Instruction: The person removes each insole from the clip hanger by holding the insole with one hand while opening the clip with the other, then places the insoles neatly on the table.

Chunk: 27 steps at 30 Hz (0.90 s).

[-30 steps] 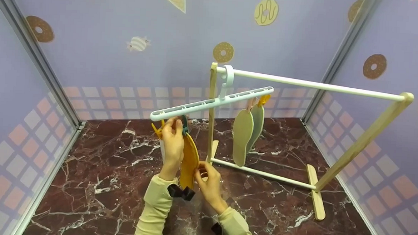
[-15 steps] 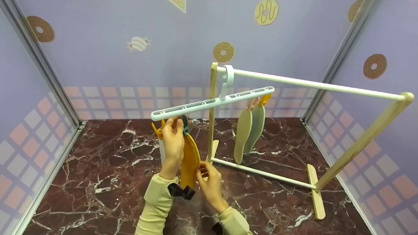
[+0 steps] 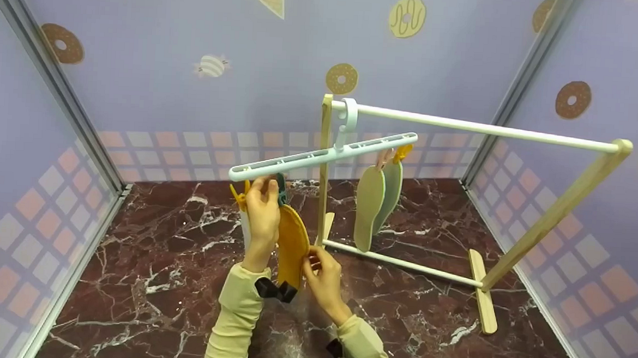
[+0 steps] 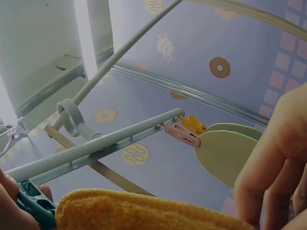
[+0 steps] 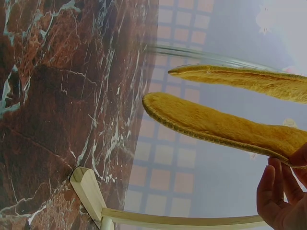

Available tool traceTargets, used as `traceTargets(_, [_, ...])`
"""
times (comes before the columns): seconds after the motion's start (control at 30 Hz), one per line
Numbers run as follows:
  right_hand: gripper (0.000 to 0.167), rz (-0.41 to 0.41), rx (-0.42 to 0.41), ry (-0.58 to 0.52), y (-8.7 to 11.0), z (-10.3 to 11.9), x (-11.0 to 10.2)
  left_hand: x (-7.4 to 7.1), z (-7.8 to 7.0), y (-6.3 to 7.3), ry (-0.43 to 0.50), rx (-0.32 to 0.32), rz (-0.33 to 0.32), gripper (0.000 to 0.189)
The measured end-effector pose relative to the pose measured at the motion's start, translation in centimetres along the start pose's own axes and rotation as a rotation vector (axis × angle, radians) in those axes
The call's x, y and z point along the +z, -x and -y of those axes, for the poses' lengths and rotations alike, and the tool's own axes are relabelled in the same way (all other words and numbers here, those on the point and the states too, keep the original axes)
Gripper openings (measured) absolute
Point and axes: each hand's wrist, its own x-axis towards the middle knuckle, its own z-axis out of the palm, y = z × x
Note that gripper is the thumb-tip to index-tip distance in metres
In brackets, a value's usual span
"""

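My left hand [image 3: 262,211] pinches a teal clothespin [image 4: 36,203] hanging under the near end of the white hanger bar [image 3: 298,160]. Below that clip hangs a fuzzy orange insole [image 3: 293,237]. With its thumb and fingers, my right hand [image 3: 322,272] holds the insole's edge, as the right wrist view also shows. A second orange insole [image 5: 240,79] hangs beside it. In the head view, a yellow clothespin [image 3: 240,196] at the bar's near end is partly behind my left hand. From the far end, pink [image 4: 180,134] and yellow-orange clothespins [image 4: 194,123] hold two pale insoles [image 3: 369,209].
The hanger's hook [image 3: 348,118] hangs on the white top rod [image 3: 464,124] of a wooden rack, near its left post [image 3: 322,190]. The slanted right post [image 3: 557,216] and foot [image 3: 483,291] stand on the dark red marbled tabletop [image 3: 181,303]. Patterned panels surround it.
My right hand has shifted slightly right and the orange insole's edge has swung with it. The pale insoles sway a little. My left hand stays at the teal clothespin.
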Motion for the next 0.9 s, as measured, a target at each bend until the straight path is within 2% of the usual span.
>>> traceTargets(0.13, [0.014,-0.006,0.01,0.001,0.0,0.2,-0.1,0.0,0.1,0.0,0.005,-0.006,0.005,0.022])
traceTargets(0.37, [0.015,-0.017,-0.022,-0.008,-0.6,3.1,-1.5,0.0,0.3,0.0,0.012,-0.016,0.0,0.022])
traceTargets(0.7, [0.014,-0.033,-0.008,-0.004,-0.4,3.1,-2.0,-0.2,0.1,0.2,-0.065,0.003,-0.004,0.024])
traceTargets(0.9, [0.014,-0.026,0.006,-0.006,-0.2,2.9,-2.3,-0.2,0.2,0.2,-0.064,0.008,-0.005,0.027])
